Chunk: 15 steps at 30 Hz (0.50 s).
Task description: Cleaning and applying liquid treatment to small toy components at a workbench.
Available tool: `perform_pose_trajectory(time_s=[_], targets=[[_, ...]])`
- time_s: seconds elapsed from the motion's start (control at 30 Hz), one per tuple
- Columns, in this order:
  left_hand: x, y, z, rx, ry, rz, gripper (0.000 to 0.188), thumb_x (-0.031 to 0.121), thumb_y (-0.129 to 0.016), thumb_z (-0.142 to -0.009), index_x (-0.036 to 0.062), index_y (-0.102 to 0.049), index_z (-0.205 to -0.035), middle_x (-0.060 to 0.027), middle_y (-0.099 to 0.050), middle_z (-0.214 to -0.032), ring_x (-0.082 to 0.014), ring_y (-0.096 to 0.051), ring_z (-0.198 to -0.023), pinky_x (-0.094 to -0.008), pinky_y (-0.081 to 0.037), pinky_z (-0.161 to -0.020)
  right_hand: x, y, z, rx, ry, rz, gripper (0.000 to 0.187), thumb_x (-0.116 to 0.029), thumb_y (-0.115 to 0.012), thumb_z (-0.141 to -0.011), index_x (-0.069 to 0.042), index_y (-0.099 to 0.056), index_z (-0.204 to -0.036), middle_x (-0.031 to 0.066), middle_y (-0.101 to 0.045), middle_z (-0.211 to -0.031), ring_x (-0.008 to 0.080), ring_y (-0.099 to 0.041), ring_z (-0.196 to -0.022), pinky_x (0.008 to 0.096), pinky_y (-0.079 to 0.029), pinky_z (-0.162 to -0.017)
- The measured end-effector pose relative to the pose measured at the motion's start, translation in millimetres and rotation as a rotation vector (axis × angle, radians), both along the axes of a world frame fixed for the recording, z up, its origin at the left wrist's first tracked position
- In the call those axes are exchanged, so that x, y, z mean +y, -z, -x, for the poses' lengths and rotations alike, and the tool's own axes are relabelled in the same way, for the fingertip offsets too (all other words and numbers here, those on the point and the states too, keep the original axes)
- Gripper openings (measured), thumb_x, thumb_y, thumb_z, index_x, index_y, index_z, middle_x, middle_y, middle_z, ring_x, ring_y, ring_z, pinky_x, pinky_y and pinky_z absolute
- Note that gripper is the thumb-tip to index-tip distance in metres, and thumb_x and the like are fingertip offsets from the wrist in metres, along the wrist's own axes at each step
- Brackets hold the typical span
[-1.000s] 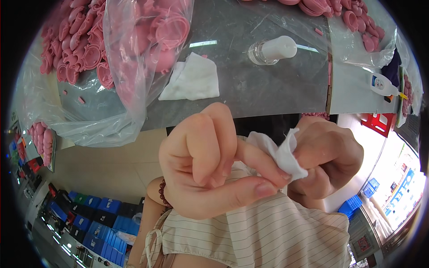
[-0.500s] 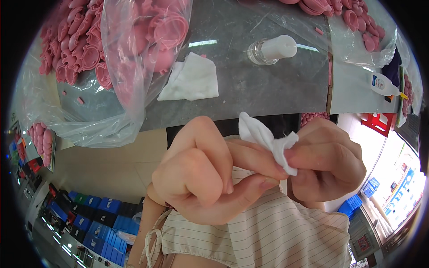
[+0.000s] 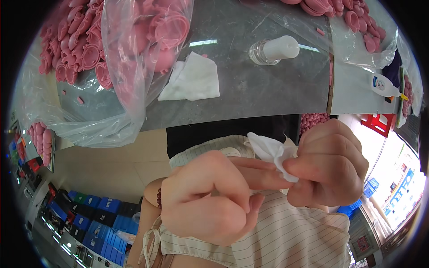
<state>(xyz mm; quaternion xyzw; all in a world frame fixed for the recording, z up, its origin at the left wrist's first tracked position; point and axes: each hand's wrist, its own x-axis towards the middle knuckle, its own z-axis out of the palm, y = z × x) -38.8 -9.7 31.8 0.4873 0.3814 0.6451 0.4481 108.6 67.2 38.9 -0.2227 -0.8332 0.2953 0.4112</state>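
Observation:
In front of my striped top, my right hand (image 3: 330,165) is closed in a pinch on a small crumpled white cloth (image 3: 268,148). My left hand (image 3: 208,196) stretches two fingers toward the right, and their tips meet the cloth at the right fingertips. Its other fingers are curled in, the thumb standing apart from the cloth. Beyond my hands a folded white cloth (image 3: 192,80) lies on the grey tabletop (image 3: 250,100). Farther right on it stands a clear bottle with a white cap (image 3: 280,47).
Pink moulded parts (image 3: 82,40) are heaped at the far left, some inside a clear plastic bag (image 3: 127,80). More pink parts (image 3: 353,18) lie on plastic at the far right. A white squeeze bottle (image 3: 383,85) lies nearby. Blue bins (image 3: 105,232) stand at lower left.
My left hand has turned and shifted down and right; its thumb has come away from the cloth. The right hand keeps its pinch, and the cloth has moved slightly right and down.

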Motion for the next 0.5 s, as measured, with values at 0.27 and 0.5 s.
perform_pose_trajectory(time_s=[0.27,0.5], targets=[[0,6,10,-0.014,0.153,-0.022,0.033,-0.018,-0.046,-0.051,0.0086,-0.033,-0.065,-0.0061,-0.038,-0.078,-0.0352,-0.060,-0.081,-0.0432,-0.051,-0.073,4,1,-9,-0.027,0.239,-0.058,0.007,-0.001,-0.050,-0.061,0.004,-0.050,-0.066,0.0064,-0.043,-0.053,0.0129,-0.038,-0.045,0.0231,-0.029,-0.042],[11,20,16,-1.011,0.371,0.179,0.037,-0.015,-0.059,-0.063,0.0096,-0.034,-0.074,-0.0014,-0.037,-0.085,-0.0208,-0.052,-0.096,-0.0416,-0.039,-0.092,29,13,-10,-0.089,0.793,0.027,0.013,0.003,-0.059,-0.068,0.002,-0.060,-0.081,0.0022,-0.055,-0.061,0.0034,-0.046,-0.054,0.0143,-0.033,-0.046]])
